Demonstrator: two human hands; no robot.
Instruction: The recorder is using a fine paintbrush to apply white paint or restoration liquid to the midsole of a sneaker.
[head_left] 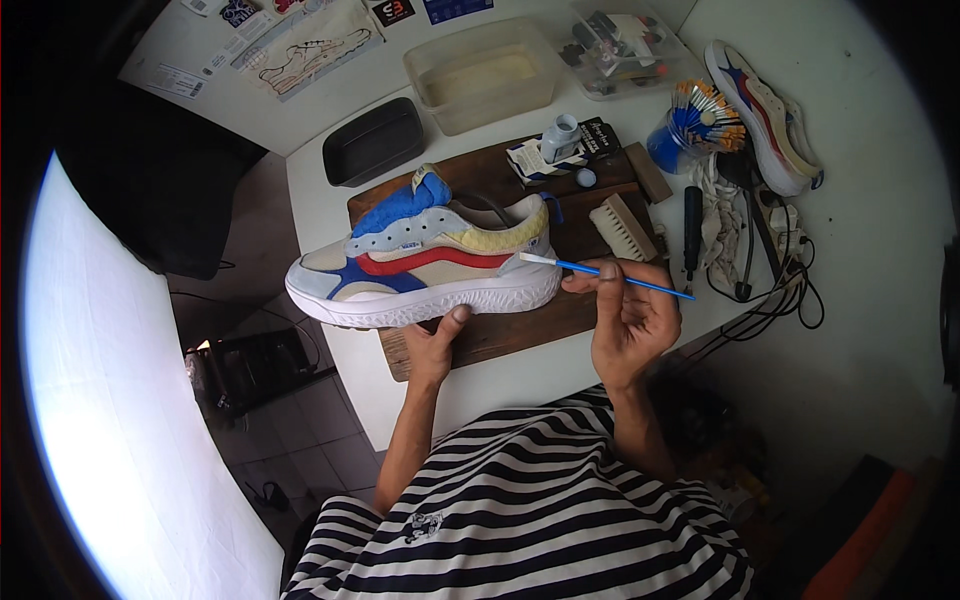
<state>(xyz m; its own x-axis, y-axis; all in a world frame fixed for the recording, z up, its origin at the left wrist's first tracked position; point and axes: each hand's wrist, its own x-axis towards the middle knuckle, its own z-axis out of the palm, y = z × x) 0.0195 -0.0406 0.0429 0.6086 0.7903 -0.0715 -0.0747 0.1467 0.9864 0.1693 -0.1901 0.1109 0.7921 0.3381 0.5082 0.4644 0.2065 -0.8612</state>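
My left hand (437, 345) holds a sneaker (425, 260) from below, thumb pressed on its white sole. The shoe is cream, blue, red and yellow, lying sideways with its toe to the left, raised above a dark wooden board (520, 320). My right hand (630, 315) pinches a thin blue-handled paintbrush (600, 270). Its white tip touches the heel end of the sneaker.
On the white table (860, 120) sit a beige plastic tub (485, 75), a black tray (372, 142), a clear box of supplies (620, 40), a cup of brushes (700, 125), a scrub brush (622, 226), a second shoe (765, 115), rags and cables (770, 270). A bright white panel (110, 420) stands at left.
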